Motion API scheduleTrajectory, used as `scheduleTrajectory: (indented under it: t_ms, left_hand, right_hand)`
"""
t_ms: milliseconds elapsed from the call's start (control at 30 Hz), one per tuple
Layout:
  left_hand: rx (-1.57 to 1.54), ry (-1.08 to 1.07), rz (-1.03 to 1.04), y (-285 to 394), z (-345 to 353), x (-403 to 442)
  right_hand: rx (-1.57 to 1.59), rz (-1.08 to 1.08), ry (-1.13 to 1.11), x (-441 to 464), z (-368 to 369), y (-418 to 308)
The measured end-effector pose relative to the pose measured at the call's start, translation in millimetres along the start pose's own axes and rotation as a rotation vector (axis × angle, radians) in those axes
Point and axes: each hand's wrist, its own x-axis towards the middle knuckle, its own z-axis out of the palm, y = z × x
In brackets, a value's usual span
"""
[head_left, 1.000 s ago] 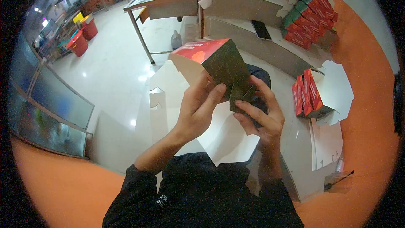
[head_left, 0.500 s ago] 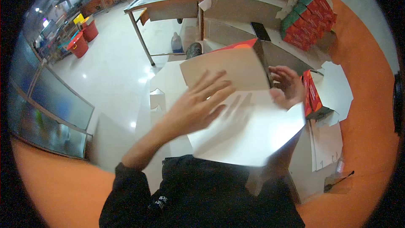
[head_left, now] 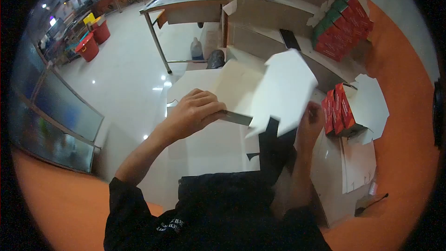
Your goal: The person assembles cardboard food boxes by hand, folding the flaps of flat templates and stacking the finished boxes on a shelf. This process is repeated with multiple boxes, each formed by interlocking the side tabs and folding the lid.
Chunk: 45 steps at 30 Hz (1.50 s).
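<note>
One open carton (head_left: 239, 83): lay at your 12 o'clock, tilted, pale inside showing, its white flap (head_left: 285, 83) raised toward 1 o'clock.
Left hand (head_left: 190, 114): at 11 o'clock, your fingers were closed over the dark narrow wall (head_left: 239, 117).
Right hand (head_left: 314, 117): at 1 o'clock, blurred, its fingers curled beside the flap; whether they touched it, I could not tell.
Wall risk: a hard pinch on that thin edge could have creased it.
Flap risk: with your left hold off to one side, the broad flap's weight could have twisted the carton or let it slip.
Red cartons (head_left: 337, 111): these sat at 2 o'clock on the surface (head_left: 326, 183); a wide sweep rightward could have knocked them.
Change in grip: half a second earlier, your left fingers were spread over the carton.
Change in carton: its red outside, visible then, had turned from view.
</note>
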Motion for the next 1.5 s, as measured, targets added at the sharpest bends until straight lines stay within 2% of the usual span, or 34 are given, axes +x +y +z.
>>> scheduleTrajectory:
  t_ms: [33, 67, 100, 133, 167, 200, 267, 367, 400, 467, 500, 533, 600, 667, 700, 767, 833, 933, 967, 1000, 1167, 1200, 1267, 1333, 1367, 1467, 1500]
  left_hand:
    - [-0.028, 0.020, -0.050, 2.9, -1.1, 1.6]
    - [-0.059, 0.033, -0.094, 5.7, -3.5, 4.9]
    - [-0.087, 0.043, -0.137, 7.5, -4.6, 7.9]
    - [-0.099, 0.059, -0.146, 8.7, -3.5, 9.7]
    - [-0.112, 0.077, -0.158, 10.4, -2.2, 10.0]
    - [-0.124, 0.096, -0.170, 11.9, -0.9, 10.1]
    - [-0.227, 0.118, -0.240, 10.9, 3.5, 9.1]
    - [-0.375, 0.182, -0.394, 14.9, 3.6, 11.9]
    - [-0.424, 0.211, -0.454, 16.8, 3.6, 12.9]
    - [-0.412, 0.209, -0.433, 15.9, 6.3, 11.9]
    - [-0.408, 0.208, -0.422, 15.8, 7.5, 11.5]
    - [-0.394, 0.181, -0.419, 16.9, 7.6, 12.3]
    - [-0.365, 0.133, -0.410, 19.5, 7.8, 14.8]
    - [-0.332, 0.159, -0.341, 17.2, 11.3, 16.9]
    - [-0.315, 0.170, -0.305, 15.6, 12.0, 18.1]
    - [-0.291, 0.175, -0.297, 14.6, 12.1, 19.0]
    - [-0.278, 0.207, -0.299, 15.9, 12.9, 17.8]
    - [-0.315, 0.279, -0.309, 27.0, 18.1, 21.6]
    - [-0.341, 0.297, -0.322, 37.1, 16.7, 25.8]
    - [-0.368, 0.313, -0.334, 44.7, 17.8, 28.9]
    - [-0.424, 0.305, -0.179, 40.3, 25.0, 23.3]
    - [-0.290, 0.320, -0.136, 34.0, 22.3, 20.5]
    - [-0.193, 0.394, -0.260, 19.3, 18.6, 6.6]
    - [-0.240, 0.430, -0.402, -3.0, 20.3, -17.2]
    - [-0.231, 0.448, -0.429, -12.9, 23.2, -30.9]
    - [-0.118, 0.331, -0.609, -14.8, 20.4, -53.7]
    - [-0.129, 0.343, -0.609, -18.7, 22.8, -62.1]
  right_hand:
    - [0.047, 0.018, -0.116, -12.7, -2.3, -10.1]
    - [-0.008, -0.093, -0.205, -25.2, 2.1, -17.8]
    - [-0.069, -0.374, -0.284, -30.8, 11.6, -34.9]
    - [-0.139, -0.496, -0.422, -28.5, 16.5, -51.2]
    - [-0.166, -0.493, -0.490, -27.2, 26.8, -55.3]
    - [-0.162, -0.388, -0.507, -25.8, 37.5, -58.1]
    - [-0.279, -0.324, -0.481, -19.5, 50.7, -52.0]
    - [-0.336, -0.428, -0.507, -17.6, 54.2, -44.5]
    - [-0.345, -0.444, -0.444, -17.9, 54.4, -42.0]
    - [-0.364, -0.475, -0.317, -17.8, 54.3, -38.8]
    - [-0.287, -0.389, -0.182, -19.1, 57.1, -42.3]
    - [-0.311, -0.392, -0.124, -18.8, 56.7, -43.8]
    - [-0.405, -0.537, -0.132, -19.9, 57.4, -42.7]
    - [-0.416, -0.559, -0.281, -22.8, 54.5, -48.7]
    - [-0.433, -0.646, -0.316, -19.4, 50.7, -51.2]
    - [-0.432, -0.643, -0.399, -18.5, 46.6, -52.1]
    - [-0.442, -0.579, -0.540, -15.4, 37.8, -50.3]
    - [-0.543, -0.572, -0.566, -18.7, 35.1, -72.2]
    - [-0.613, -0.503, -0.652, -21.2, 34.2, -76.1]
    - [-0.674, -0.595, -0.631, -24.2, 37.3, -73.3]
    - [-0.572, -0.535, -0.508, -11.1, 24.2, -67.5]
    - [-0.580, -0.539, -0.480, -6.4, 17.1, -66.8]
    - [-0.616, -0.511, -0.384, 9.7, -8.1, -64.9]
    - [-0.618, -0.482, -0.275, 28.0, -40.9, -56.1]
    - [-0.672, -0.551, -0.185, 38.1, -61.9, -47.3]
    - [-0.615, -0.441, 0.022, 62.1, -133.4, -30.4]
    - [-0.683, -0.181, 0.122, 63.1, -148.4, -43.0]
